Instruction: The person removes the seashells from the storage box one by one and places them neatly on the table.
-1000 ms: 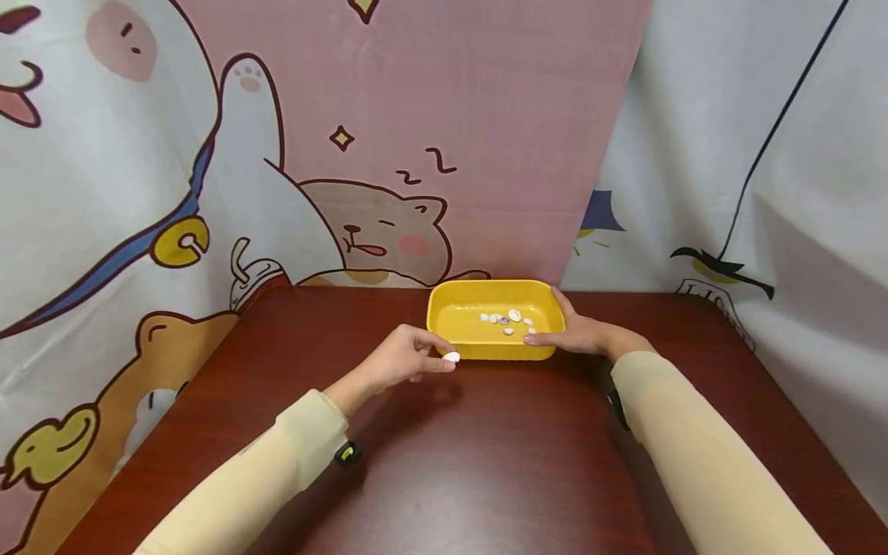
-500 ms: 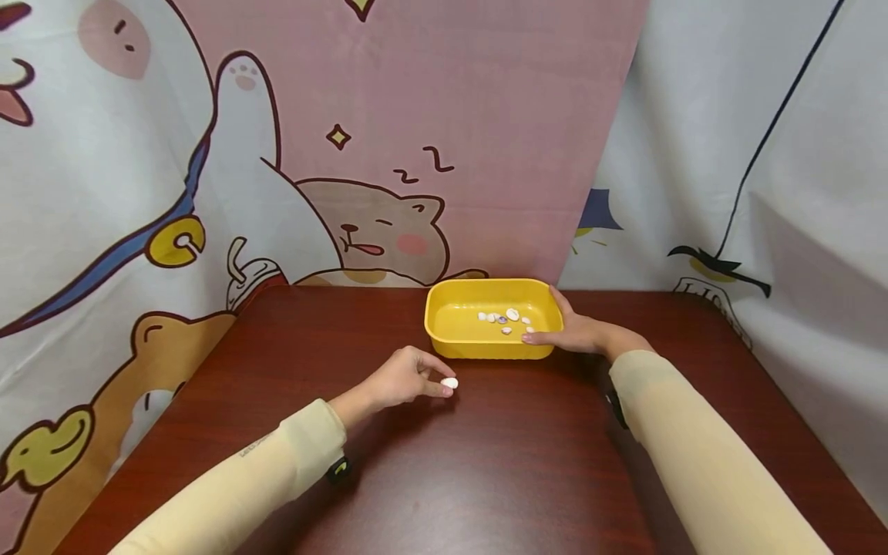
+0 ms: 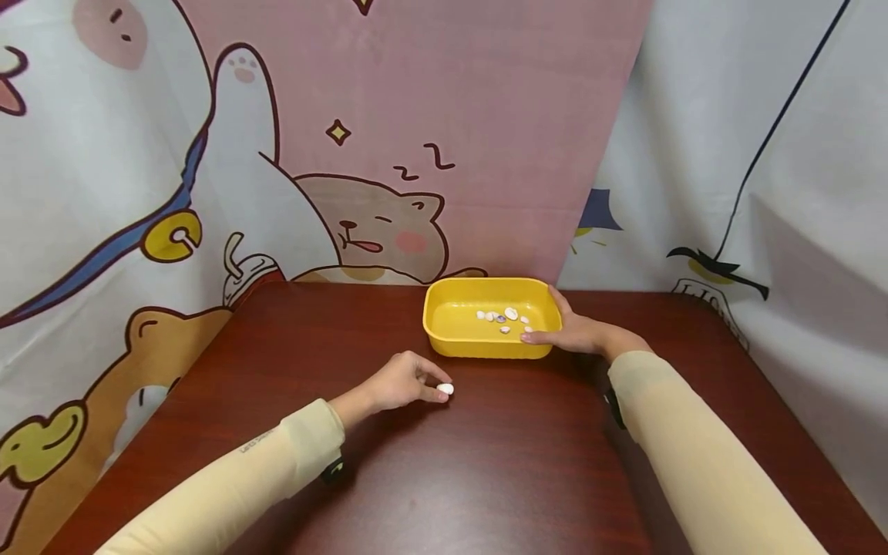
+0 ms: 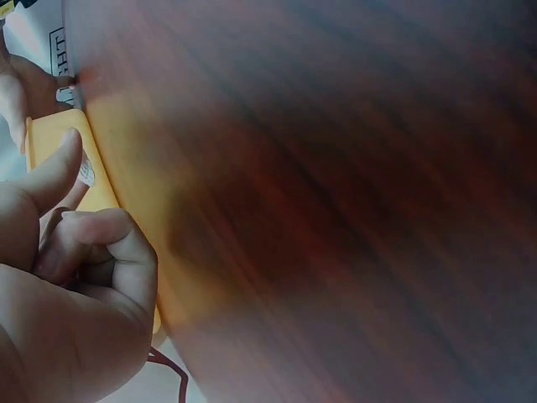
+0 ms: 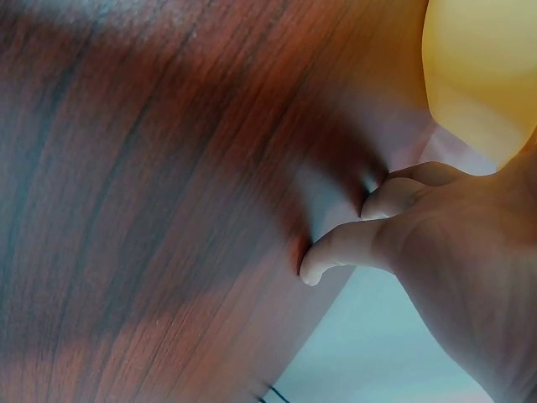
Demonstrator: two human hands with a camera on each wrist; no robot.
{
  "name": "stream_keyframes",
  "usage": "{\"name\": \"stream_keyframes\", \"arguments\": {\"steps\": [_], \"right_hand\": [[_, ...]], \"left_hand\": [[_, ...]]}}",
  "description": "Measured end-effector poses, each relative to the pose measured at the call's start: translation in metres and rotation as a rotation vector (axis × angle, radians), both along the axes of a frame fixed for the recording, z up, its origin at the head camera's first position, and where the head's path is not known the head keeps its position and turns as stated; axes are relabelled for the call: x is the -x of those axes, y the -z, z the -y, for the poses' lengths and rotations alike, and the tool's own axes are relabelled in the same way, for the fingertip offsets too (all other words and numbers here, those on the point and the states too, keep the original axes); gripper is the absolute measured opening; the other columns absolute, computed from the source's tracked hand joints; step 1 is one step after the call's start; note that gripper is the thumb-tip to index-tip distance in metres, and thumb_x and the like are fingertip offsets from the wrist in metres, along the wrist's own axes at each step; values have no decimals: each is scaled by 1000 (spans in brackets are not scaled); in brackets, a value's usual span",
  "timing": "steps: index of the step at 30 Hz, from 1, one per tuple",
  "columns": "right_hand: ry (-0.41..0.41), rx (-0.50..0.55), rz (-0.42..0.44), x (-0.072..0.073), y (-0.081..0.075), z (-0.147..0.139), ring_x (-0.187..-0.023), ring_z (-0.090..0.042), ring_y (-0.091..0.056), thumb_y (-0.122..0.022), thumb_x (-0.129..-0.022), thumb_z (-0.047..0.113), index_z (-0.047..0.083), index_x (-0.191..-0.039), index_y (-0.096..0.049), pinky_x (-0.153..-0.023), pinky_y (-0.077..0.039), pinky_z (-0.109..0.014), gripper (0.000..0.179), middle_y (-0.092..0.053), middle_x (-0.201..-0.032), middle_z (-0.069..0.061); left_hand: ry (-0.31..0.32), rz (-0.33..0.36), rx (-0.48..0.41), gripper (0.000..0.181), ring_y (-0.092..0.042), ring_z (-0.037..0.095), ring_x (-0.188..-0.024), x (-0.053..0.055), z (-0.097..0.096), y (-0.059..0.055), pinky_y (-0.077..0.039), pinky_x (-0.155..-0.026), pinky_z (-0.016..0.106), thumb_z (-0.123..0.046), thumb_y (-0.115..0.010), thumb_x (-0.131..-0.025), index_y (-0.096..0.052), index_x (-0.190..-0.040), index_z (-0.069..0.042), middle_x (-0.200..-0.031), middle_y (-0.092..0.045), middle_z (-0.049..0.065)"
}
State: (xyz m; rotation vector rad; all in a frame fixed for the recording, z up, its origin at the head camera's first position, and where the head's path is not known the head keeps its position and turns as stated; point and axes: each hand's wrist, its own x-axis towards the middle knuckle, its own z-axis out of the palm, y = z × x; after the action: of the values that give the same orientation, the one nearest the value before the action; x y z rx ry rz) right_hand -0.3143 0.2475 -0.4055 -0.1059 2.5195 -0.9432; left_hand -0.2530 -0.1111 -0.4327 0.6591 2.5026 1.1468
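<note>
In front of the yellow plastic basin (image 3: pixel 451 348), my left hand (image 3: pixel 402 381) pinches a small white shell (image 3: pixel 446 389) between thumb and fingertips, low over the table. The left wrist view shows the shell (image 4: pixel 87 171) with fine ridges, partly covered by the thumb. My right hand (image 3: pixel 579 331) grips the basin's right end, thumb over the rim and pointing inward, other fingers at the outer side. Inside the basin lie several small shells (image 3: pixel 511 314), mostly white, one of them purplish (image 3: pixel 501 318). One shell sits close to the right thumb.
The dark red wooden table (image 3: pixel 486 478) stretches from the basin back toward me. Behind its far edge hangs a cloth (image 3: pixel 513 154) with cartoon animals, and a whitish cloth (image 3: pixel 784 177) hangs on the right.
My left hand has moved from the basin's front rim down toward me, carrying the white shell lower over the table. The right hand keeps its grip on the basin.
</note>
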Motion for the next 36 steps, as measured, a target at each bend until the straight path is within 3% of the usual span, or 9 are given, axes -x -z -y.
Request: {"name": "stream_keyframes", "arguments": {"steps": [14,27,36], "right_hand": [[3,-5,-3,-2,-3,-1,-154,-48,-25,-72,-84,77,23,-164,32,-128,-19,-72,142,-9,-173,-31],[0,5,-1,0,1,-1,-152,-47,-27,-72,-85,75,22,-165,30,-128,-20,-71,140,-13,-171,-30],[2,4,3,-1,0,0,-152,-47,-27,-72,-84,77,23,-165,30,-128,-20,-71,141,-14,-171,-30]], "left_hand": [[37,-33,45,21,-71,6,-95,4,-2,2,-56,-85,24,-19,-88,-88,-85,-107,-12,-100,-83,-2],[13,-19,57,22,-54,7,-76,2,-3,3,-45,-69,22,-16,-89,-87,-85,-108,-10,-93,-81,0],[-10,-28,65,22,-54,6,-75,2,-3,6,-46,-69,21,-15,-89,-87,-84,-108,-9,-95,-82,0]]}}
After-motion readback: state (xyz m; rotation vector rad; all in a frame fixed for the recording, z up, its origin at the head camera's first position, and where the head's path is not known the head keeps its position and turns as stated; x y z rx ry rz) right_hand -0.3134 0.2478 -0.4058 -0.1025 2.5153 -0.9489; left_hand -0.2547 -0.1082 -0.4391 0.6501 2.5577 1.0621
